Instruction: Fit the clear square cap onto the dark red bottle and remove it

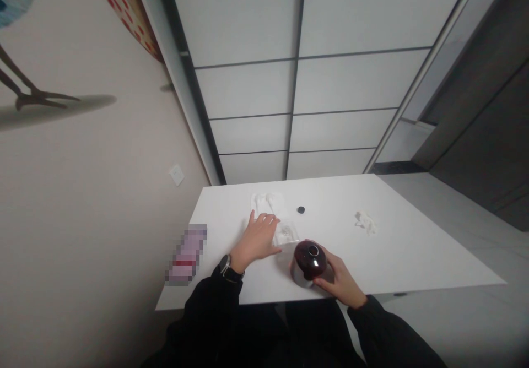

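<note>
Black cap (301, 210) beyond white cloth (273, 216)

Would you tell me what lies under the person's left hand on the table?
The left hand rests flat on a white cloth spread on the white table. The part of the cloth beneath the palm is hidden.

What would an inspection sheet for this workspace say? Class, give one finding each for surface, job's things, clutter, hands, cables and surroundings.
Surface: white table.
Job's things: dark red jar, upright near the front edge; white cloth lying flat.
Clutter: small black cap; crumpled white tissue; blurred pink item.
Hands: left hand flat on the cloth; right hand cups the jar.
Cables: nothing seen.
Surroundings: beige wall with socket; panelled sliding doors.
</note>
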The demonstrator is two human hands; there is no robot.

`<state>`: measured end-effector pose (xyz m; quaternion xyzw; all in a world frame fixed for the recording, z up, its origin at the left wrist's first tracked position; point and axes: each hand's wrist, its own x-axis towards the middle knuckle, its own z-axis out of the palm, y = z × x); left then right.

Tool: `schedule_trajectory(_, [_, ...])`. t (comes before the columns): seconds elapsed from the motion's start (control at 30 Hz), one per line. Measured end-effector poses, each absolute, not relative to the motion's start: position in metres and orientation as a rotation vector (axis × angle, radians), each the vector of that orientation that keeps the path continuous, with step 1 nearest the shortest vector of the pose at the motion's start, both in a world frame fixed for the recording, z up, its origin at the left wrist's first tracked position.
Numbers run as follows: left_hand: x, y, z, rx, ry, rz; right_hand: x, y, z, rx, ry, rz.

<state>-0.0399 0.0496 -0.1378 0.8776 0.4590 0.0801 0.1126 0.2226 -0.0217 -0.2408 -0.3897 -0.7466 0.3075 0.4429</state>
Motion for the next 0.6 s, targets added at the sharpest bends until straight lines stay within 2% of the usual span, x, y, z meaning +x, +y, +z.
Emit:
schedule_trajectory(0.27, [-0.058,0.041,-0.128,2.462,1.403,0.376,0.224,-0.022,-0.240,-0.981,-1.823,0.833])
schedule_trajectory(0.47, [-0.097,0.037,-0.176,2.003,1.285,0.756,0.223,-0.022,-0.242,-1.004,-1.786,0.885])
schedule_trajectory(0.6, [-0.102,0.038,-0.206,1.899,1.217,0.867,0.223,-0.022,-0.242,-1.040,-1.742,0.864])
